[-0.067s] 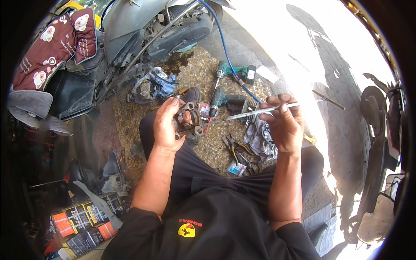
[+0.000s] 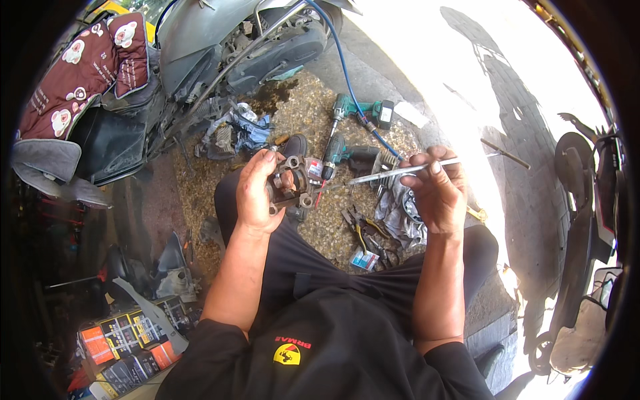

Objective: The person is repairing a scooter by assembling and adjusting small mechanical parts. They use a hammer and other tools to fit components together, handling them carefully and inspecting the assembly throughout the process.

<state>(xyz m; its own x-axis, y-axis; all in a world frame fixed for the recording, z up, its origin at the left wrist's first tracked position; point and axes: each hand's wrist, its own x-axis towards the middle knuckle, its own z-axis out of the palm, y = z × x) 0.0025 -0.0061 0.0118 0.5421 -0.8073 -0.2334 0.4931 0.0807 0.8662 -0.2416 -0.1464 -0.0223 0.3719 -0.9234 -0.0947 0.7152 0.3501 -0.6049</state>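
Note:
My left hand (image 2: pixel 255 193) grips a dark metal engine part (image 2: pixel 300 177) with bolt bosses at its corners. My right hand (image 2: pixel 437 187) holds a long, thin silver rod (image 2: pixel 380 175), whose left end lies close to the right of that part. Beyond them on the pebbled slab lie two green-and-black power drills (image 2: pixel 343 107) (image 2: pixel 339 153), one below the other, and a finned metal piece (image 2: pixel 385 160). Below the rod are pliers (image 2: pixel 363 230), crumpled rags (image 2: pixel 393 220) and a small card packet (image 2: pixel 365 260).
A scooter (image 2: pixel 267 53) with a teddy-bear-print seat cover (image 2: pixel 83 67) stands upper left, with a blue hose (image 2: pixel 340 53) nearby. Rags and parts (image 2: pixel 237 133) lie beyond my left hand. Boxes (image 2: pixel 133 333) sit lower left. A metal bar (image 2: pixel 507 153) lies on sunlit pavement; another vehicle (image 2: pixel 580 187) edges the right.

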